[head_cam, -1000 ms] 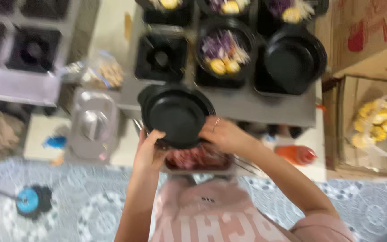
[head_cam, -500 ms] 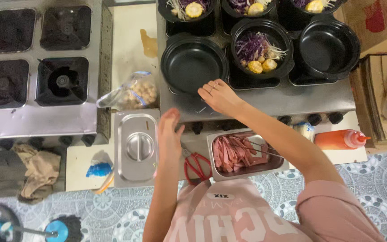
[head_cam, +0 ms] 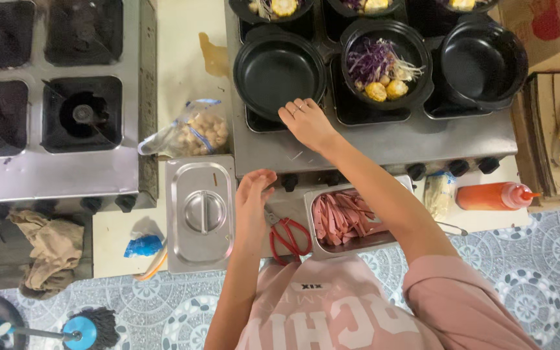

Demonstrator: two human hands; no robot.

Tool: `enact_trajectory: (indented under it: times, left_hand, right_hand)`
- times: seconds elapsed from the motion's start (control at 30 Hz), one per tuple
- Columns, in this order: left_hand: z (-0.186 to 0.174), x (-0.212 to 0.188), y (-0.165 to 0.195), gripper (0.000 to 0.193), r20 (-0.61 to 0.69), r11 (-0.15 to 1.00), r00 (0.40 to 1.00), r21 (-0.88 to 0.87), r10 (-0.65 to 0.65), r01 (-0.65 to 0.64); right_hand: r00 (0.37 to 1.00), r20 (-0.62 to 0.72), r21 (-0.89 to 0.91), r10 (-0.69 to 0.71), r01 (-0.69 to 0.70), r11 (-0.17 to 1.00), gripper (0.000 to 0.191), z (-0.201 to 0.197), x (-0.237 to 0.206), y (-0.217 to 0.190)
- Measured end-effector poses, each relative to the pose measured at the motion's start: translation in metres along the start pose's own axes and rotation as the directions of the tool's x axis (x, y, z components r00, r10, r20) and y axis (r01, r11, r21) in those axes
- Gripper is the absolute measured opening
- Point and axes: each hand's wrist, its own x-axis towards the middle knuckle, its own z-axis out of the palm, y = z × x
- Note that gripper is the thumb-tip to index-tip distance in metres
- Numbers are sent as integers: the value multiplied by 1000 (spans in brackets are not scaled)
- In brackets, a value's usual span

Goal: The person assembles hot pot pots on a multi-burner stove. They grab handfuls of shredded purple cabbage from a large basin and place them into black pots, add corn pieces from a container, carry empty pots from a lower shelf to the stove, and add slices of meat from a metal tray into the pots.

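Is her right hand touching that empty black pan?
Touching. The head view shows the right hand's fingertips resting on the empty black pan's near rim.

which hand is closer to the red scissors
Left. The left hand hovers just beside the red scissors, at their upper left by the lidded steel container. The right hand is farther up, at the empty black pan.

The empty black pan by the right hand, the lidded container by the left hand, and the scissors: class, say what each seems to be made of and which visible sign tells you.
Empty black pan: probably coated or cast metal; matte, dark, thick rim. Lidded container: looks like stainless steel; brushed silver with reflections. Scissors: red handles, likely plastic; blades mostly hidden.
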Motion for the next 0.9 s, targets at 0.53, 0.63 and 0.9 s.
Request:
enact_trajectory:
  times: [0.53,0.63,0.9]
  left_hand:
    - [23,7,-41,23,33,998,999,58,19,-21]
    - [27,6,-54,22,22,994,1000,110,17,-19]
    - [29,8,-79,22,49,984,992,129,119,-124]
  right_hand:
    - [978,127,219,164,-189,957,40,-8,0,9]
    - [975,35,379,219,-216,900,51,-26,-8,-3]
    - [943,-7,658,334,-247,711,19,-60,-47,-52]
